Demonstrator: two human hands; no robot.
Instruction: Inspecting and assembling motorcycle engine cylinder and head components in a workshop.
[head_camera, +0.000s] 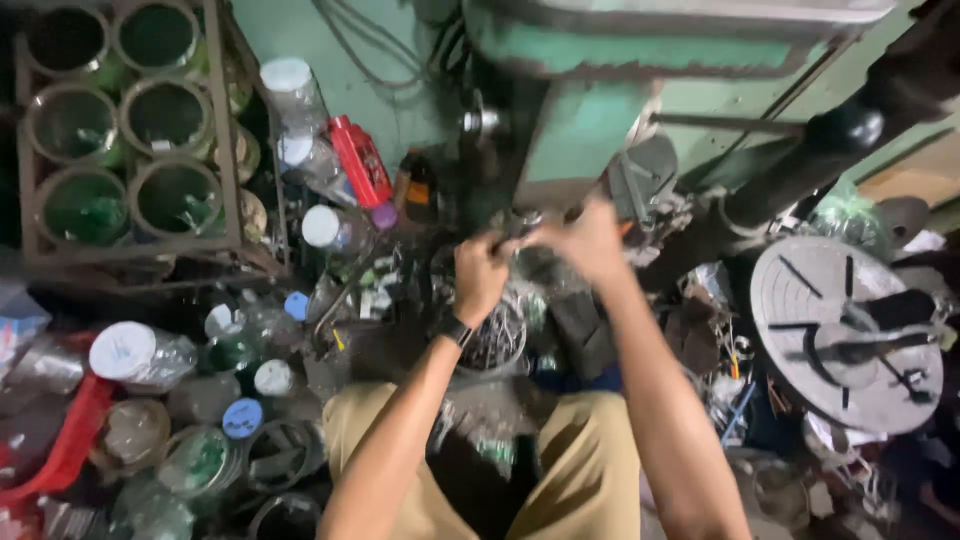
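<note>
Metal, small and blurred, sits between the two hands where they meet just below the green machine body (590, 110). Left hand (480, 275) is curled into a closed fist with a dark watch band (455, 330) at the wrist; its fingers wrap the near end of the small metal part (520, 228). Right hand (590, 240) pinches the same piece from the other side, fingers bent and drawn together; motion blur hides exactly how tight either hold is.

Directly under the grip stands a round container of thin metal pieces (495, 340), shiny and tangled. Left of the grip lie clear plastic jars with white and blue lids (240, 345), crumpled and glossy, and a red plastic bottle (360, 160) leans above them. Farther left, a rusty metal rack (125, 130) holds round glass-like jars in rows, open mouths showing. Right of the grip, a thick black round bar (800, 165) runs diagonally, and beyond it rests a grey slotted metal disc (845, 330), flat and circular. Tan trousers (580, 470) cover the person's knees beneath.
</note>
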